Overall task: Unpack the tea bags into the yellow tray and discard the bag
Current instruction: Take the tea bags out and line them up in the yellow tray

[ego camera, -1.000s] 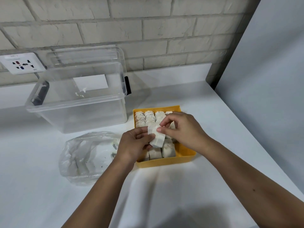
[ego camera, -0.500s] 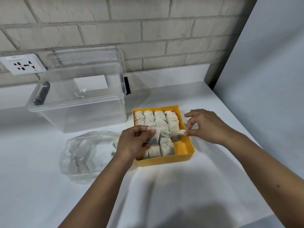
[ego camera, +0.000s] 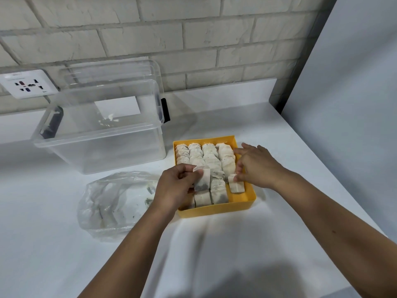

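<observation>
The yellow tray (ego camera: 242,204) sits mid-table with several rows of white tea bags (ego camera: 209,157) lined up in it. My left hand (ego camera: 176,186) holds one tea bag (ego camera: 202,181) upright over the tray's left side, pinched between thumb and fingers. My right hand (ego camera: 255,166) reaches over the tray's right side, and its thumb and fingers pinch the top of a tea bag (ego camera: 235,186) lying in the rightmost row. A crumpled clear plastic bag (ego camera: 116,203) lies on the table left of the tray, with a few tea bags visible inside.
A large clear plastic box (ego camera: 101,134) with black latches stands behind the bag, its lid leaning against the brick wall. A wall socket (ego camera: 25,83) is at the far left. A pale panel (ego camera: 354,104) borders the white table on the right.
My two hands parted from one tea bag held together. The right hand moved right, then down into the tray's right row with a bag; the left keeps its bag.
</observation>
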Tool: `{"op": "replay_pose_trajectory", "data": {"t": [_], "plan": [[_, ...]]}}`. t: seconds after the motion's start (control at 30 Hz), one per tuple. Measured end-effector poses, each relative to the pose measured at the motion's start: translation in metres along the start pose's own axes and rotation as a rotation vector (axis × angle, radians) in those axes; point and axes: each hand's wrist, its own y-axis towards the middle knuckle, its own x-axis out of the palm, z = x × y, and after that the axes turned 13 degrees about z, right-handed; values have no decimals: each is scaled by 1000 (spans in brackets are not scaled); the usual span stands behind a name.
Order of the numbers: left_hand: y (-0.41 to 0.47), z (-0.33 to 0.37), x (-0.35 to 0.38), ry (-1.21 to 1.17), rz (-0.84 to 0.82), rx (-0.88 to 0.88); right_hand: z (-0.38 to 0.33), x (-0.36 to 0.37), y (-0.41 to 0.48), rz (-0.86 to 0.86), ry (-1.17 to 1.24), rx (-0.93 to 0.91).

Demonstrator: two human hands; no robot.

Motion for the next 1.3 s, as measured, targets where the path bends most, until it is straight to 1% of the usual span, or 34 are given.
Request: {"op": "replay_pose_trajectory", "data": {"t": [0.13,0.23,0.33,0.4,0.5,0.57,0.63,0.77,0.9,0.97,1.07,1.13,1.23,1.3], "plan": [[0,0,0,-23,-10,-9,-1,11,11,178,-125,-15],[0,0,0,-25,-16,-8,-1,18,14,207,-153,8],[0,0,0,-32,-15,-10,-1,20,13,193,-159,20],[0,1,0,-45,-13,-16,-2,17,10,231,-108,29],[-1,3,1,-39,-21,3,-14,0,0,349,123,27],[-2,4,3,-14,-29,30,-27,-11,-5,334,261,-8],[-3,5,6,11,-40,58,-38,-14,-9,316,297,-54],[-6,7,6,70,-36,133,-43,-13,-13,379,331,-71],[-7,7,1,118,6,172,-38,-18,-19,335,224,-46],[-6,7,-4,172,75,216,-31,-21,-24,293,184,-11],[1,1,-13,316,204,320,-18,-20,-30,208,113,37],[5,-3,-19,383,250,366,-10,-15,-32,145,101,54],[7,-7,-22,456,247,358,-3,-5,-31,75,74,73],[8,-9,-22,499,221,315,-1,2,-28,84,20,80]]}}
